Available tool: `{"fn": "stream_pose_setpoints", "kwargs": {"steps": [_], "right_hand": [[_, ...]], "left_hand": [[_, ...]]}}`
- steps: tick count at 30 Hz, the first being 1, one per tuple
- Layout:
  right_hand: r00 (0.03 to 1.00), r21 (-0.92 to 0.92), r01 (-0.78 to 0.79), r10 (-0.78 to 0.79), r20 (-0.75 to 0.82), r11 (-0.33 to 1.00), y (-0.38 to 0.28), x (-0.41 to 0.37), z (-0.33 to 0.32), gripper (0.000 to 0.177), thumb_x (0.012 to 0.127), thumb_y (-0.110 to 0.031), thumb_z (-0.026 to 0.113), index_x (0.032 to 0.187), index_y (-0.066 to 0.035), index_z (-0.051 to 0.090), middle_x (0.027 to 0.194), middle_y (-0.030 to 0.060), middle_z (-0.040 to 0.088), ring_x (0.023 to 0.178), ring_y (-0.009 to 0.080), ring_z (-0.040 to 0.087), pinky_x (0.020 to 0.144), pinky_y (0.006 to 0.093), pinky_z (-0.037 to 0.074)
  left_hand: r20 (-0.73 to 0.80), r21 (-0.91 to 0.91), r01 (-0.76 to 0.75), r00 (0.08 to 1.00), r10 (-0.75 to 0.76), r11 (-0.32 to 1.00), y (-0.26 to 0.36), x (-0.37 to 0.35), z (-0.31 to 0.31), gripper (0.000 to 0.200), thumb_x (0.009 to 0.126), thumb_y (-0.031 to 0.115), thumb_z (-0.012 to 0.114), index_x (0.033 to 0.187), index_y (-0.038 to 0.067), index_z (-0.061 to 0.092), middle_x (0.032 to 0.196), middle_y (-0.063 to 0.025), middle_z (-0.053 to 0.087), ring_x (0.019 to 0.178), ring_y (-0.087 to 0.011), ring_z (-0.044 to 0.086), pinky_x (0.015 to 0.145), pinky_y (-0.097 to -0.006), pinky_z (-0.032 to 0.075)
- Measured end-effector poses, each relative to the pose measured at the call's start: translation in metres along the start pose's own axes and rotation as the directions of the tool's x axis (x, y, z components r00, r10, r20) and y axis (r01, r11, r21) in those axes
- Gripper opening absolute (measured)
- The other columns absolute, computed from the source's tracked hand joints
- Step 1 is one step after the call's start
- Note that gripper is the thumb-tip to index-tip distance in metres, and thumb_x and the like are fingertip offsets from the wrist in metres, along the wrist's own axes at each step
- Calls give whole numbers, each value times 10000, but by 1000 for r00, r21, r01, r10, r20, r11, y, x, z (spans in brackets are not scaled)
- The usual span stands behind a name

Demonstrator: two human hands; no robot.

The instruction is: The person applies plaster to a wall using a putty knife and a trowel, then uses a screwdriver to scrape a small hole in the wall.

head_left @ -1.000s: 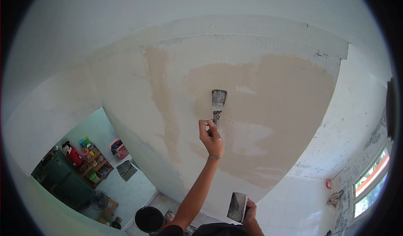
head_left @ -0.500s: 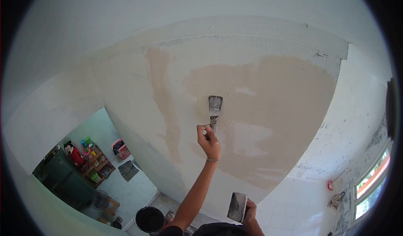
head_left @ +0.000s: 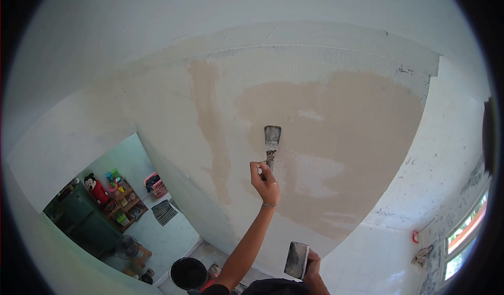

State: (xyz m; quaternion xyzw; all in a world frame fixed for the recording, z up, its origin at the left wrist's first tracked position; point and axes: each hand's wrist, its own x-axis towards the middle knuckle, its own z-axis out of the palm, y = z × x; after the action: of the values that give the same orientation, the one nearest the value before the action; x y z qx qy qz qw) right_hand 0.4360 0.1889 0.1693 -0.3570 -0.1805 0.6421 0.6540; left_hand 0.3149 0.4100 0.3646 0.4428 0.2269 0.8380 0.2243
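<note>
My left hand (head_left: 266, 183) is raised in front of the wall (head_left: 168, 116), closed around the handle of a putty knife (head_left: 272, 135). The knife's blade points up and overlaps a beige, damp-looking patch (head_left: 367, 121) among paler coating. Low in the view, close to my body, my right hand (head_left: 313, 266) grips a rectangular plate (head_left: 296, 259) by its right edge. Grey and whitish smears cover the plate's face. A bracelet (head_left: 270, 205) circles my left wrist.
A dark bucket (head_left: 188, 273) stands below left of my left arm. Through an opening at left are a green fridge (head_left: 86, 213), wooden shelves (head_left: 126, 204), a pink basket (head_left: 158, 188) and a striped mat (head_left: 164, 212). A window (head_left: 464, 237) is at far right.
My left hand and the putty knife have come slightly down along the wall. The whole view has shifted a little; my right hand keeps its grip on the plate.
</note>
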Motion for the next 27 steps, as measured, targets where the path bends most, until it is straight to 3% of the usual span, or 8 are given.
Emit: {"fn": "stream_pose_setpoints", "kwargs": {"steps": [2, 4, 10, 14, 19, 21, 23, 27], "right_hand": [[1000, -5, 9, -9, -10, 1000, 1, 0, 1, 436, 867, -187, 413, 1193, 37, 596, 1032, 144, 674, 878, 275, 670, 778, 412, 572], [999, -16, 8, -9, -40, 1000, -1, -1, -3, 426, 872, -189, 408, 1175, 34, 608, 1017, 144, 679, 874, 278, 672, 774, 412, 573], [999, 4, -9, 9, -36, 1000, -2, 2, -2, 442, 866, -197, 394, 1169, 33, 620, 1012, 147, 683, 867, 281, 675, 760, 414, 577], [999, 19, 3, -2, -41, 1000, 1, 1, -2, 463, 865, -211, 384, 1187, 34, 609, 1029, 146, 680, 873, 282, 674, 769, 418, 576], [1000, 47, -15, 16, -27, 999, -11, -6, 8, 414, 894, -185, 419, 1200, 31, 595, 1021, 125, 674, 870, 252, 661, 771, 370, 555], [999, 49, -22, 24, -32, 999, -8, -3, 4, 414, 896, -186, 419, 1200, 31, 596, 1025, 127, 675, 874, 254, 662, 777, 372, 555], [999, 33, -1, 2, -39, 999, -3, 1, 1, 427, 865, -206, 408, 1169, 24, 601, 1015, 144, 679, 872, 280, 673, 777, 427, 573], [999, 17, 10, -9, -35, 1000, -2, 4, -5, 429, 862, -208, 411, 1172, 20, 603, 1012, 147, 680, 867, 283, 672, 777, 424, 572]], "left_hand": [[-6, 11, 9, 1000, -9, 1000, 0, -4, -4, 192, 1019, 120, 485, 860, 65, 391, 725, 15, 423, 536, -42, 325, 463, -203, 263], [-46, -116, 52, 997, -58, 992, 17, -3, 0, 183, 1016, 111, 482, 862, 58, 398, 721, 13, 424, 535, -43, 327, 469, -203, 275], [5, 10, -43, 999, 43, 999, 7, 24, 17, 146, 1000, 75, 485, 877, 55, 409, 737, 9, 427, 540, -40, 331, 468, -201, 272], [34, 20, -19, 999, 18, 1000, -3, -1, 0, 138, 998, 50, 464, 874, 53, 403, 750, 10, 429, 547, -37, 324, 470, -203, 267], [-18, -119, 50, 998, -53, 992, 33, 10, 10, 137, 995, 25, 446, 875, 54, 387, 770, 14, 421, 559, -32, 305, 477, -203, 265], [12, -100, 37, 999, -36, 994, 21, 15, 10, 138, 1001, 39, 451, 880, 54, 388, 772, 15, 422, 558, -31, 308, 476, -201, 269], [49, -82, 18, 999, -14, 996, 2, 11, 5, 141, 1007, 53, 457, 884, 54, 389, 775, 16, 423, 556, -29, 311, 475, -200, 273], [105, 82, -5, 994, -4, 997, -44, -50, -37, 177, 1025, 132, 479, 887, 71, 387, 805, 15, 431, 548, -24, 311, 458, -196, 271]]}}
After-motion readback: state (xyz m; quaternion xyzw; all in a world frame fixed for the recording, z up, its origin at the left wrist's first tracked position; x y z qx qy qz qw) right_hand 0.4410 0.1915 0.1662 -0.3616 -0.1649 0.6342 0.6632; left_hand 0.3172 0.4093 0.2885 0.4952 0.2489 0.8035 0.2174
